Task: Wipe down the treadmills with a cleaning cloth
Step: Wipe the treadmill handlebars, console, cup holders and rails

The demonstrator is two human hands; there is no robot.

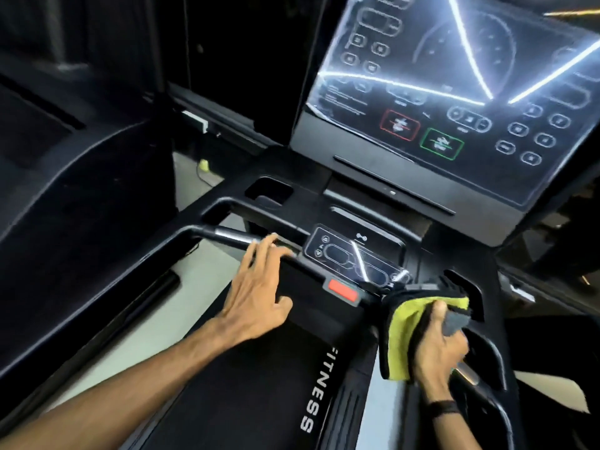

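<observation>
Nearest the camera, the black treadmill belt (246,384) runs under both forearms, and white letters along its right edge read "ITNESS"; the first letter is cut off. The right wrist carries a dark band (443,408). The right hand (438,345) has its grip closed around the cleaning cloth (407,332), yellow-green on one face and dark on the other, bunched and pressed onto the treadmill's right handrail (467,373) by the right side of the console. The left hand (259,287) lies with fingers straight and spread, its grip open, the fingertips on the silver-and-black front crossbar (227,237) and the palm over the dark panel below it. Between the hands sits a red rectangular stop tab (343,289), and just above it a small glossy control panel (352,256) with outlined icons too blurred to read. Farther up, a recessed cup holder (269,191) on the left of the console holds nothing visible. Farthest, the large tilted display (454,92) shows a red-framed and a green-framed button, dial outlines and round keys, crossed by bright light reflections; its writing is illegible.
</observation>
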